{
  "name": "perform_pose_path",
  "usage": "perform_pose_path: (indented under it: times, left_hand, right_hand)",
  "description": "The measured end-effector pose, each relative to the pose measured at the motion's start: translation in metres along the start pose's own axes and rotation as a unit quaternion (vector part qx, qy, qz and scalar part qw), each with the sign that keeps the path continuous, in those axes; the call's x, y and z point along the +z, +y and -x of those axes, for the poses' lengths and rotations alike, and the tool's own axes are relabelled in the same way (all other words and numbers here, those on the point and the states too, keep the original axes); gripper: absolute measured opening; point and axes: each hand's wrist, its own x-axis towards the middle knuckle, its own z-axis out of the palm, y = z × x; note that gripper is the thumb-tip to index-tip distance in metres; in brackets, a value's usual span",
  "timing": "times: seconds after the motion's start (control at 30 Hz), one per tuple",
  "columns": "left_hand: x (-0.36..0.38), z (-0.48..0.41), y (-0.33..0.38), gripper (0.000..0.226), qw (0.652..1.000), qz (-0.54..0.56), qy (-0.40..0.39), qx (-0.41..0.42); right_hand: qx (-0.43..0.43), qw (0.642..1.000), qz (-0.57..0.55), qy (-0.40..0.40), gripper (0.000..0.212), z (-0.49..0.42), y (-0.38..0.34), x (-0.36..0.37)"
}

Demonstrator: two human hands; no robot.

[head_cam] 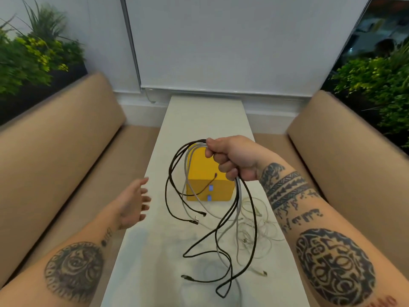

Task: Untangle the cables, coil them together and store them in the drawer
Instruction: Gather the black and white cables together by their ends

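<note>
Black and grey, item one: cable bundle (238,191), gripped in my right hand (230,158). My fingers are curled fully round the gathered strands, and the fist is raised above the table (199,116). Loops arch out to the left of my knuckles. Long tails hang from under the fist and trail down onto the tabletop nearer to me, still crossing one another. Several plug ends (194,221) dangle loose.

Item two: my left hand (132,202), holding nothing. The fingers are spread and relaxed and the palm is turned towards the bundle. It hangs over the table's left edge, apart from the cables.

Item three: white cables (261,220), thin, lying in a loose tangle flat on the table. They sit to the right of the hanging tails, below my right wrist. I cannot tell whether any of them run up into my grip.

Item four: yellow drawer box (205,171), standing on the table behind the bundle and partly hidden by my right hand. It has two blue pulls (210,187), one above the other, on the face towards me. Both fronts look closed.

Surroundings: tan upholstered benches (55,134) run along either side of the table. Green plants (33,52) stand behind them, and a white blind (221,41) hangs at the far end.
</note>
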Motion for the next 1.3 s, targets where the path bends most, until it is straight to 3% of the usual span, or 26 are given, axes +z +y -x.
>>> perform_pose_path:
  times: [0.07, 0.13, 0.2, 0.27, 0.37, 0.43, 0.53, 0.63, 0.73, 0.8, 0.83, 0.93, 1.07, 1.3]
  left_hand:
    - [-0.004, 0.003, 0.0, 0.075, 0.989, -0.075, 0.02, -0.129]
    - [0.001, 0.004, -0.002, 0.103, 0.972, -0.094, -0.052, -0.208]
    - [0.017, 0.004, -0.005, 0.132, 0.963, -0.051, -0.132, -0.228]
    - [0.037, 0.002, -0.01, 0.141, 0.962, 0.035, -0.176, -0.207]
    - [0.058, -0.008, -0.016, 0.119, 0.936, 0.201, -0.221, -0.185]
    - [0.061, -0.013, -0.015, 0.08, 0.921, 0.325, -0.143, -0.163]
    - [0.054, -0.017, -0.007, 0.015, 0.937, 0.33, 0.029, -0.11]
    - [0.029, -0.03, -0.002, 0.023, 0.911, 0.391, 0.063, -0.114]
    - [0.017, -0.036, 0.007, 0.083, 0.917, 0.386, 0.078, -0.072]
    - [0.016, -0.039, 0.013, 0.099, 0.932, 0.356, 0.07, -0.027]
    - [0.017, -0.04, 0.016, 0.086, 0.94, 0.336, 0.06, -0.01]
    - [0.015, -0.048, 0.027, 0.017, 0.955, 0.289, 0.061, 0.0]
    - [0.013, -0.051, 0.039, 0.033, 0.956, 0.272, 0.11, 0.008]
    - [0.033, -0.049, 0.057, 0.035, 0.951, 0.261, 0.156, 0.053]
  right_hand:
    - [0.004, 1.0, 0.007, 0.004, 0.035, -0.001, 0.0, -0.001]
    - [0.007, 1.0, 0.02, -0.001, 0.035, -0.002, 0.002, 0.0]
    - [0.006, 0.999, 0.045, -0.017, 0.035, -0.004, 0.004, 0.005]
    - [0.008, 0.996, 0.073, -0.042, 0.034, -0.005, 0.006, 0.011]
    - [0.019, 0.986, 0.12, -0.116, 0.034, 0.0, 0.012, 0.016]
    - [0.038, 0.968, 0.16, -0.191, 0.034, 0.006, 0.018, 0.012]
    - [0.074, 0.941, 0.19, -0.27, 0.029, 0.017, 0.026, -0.004]
    - [0.107, 0.941, 0.194, -0.256, 0.03, 0.023, 0.037, -0.032]
    - [0.147, 0.951, 0.161, -0.219, 0.03, 0.018, 0.055, -0.058]
    - [0.176, 0.956, 0.121, -0.202, 0.03, 0.014, 0.071, -0.071]
    - [0.188, 0.956, 0.108, -0.198, 0.03, 0.013, 0.08, -0.076]
    - [0.219, 0.948, 0.098, -0.21, 0.031, 0.013, 0.101, -0.086]
    - [0.25, 0.935, 0.104, -0.23, 0.031, 0.013, 0.124, -0.092]
    - [0.328, 0.901, 0.092, -0.269, 0.03, 0.007, 0.19, -0.085]
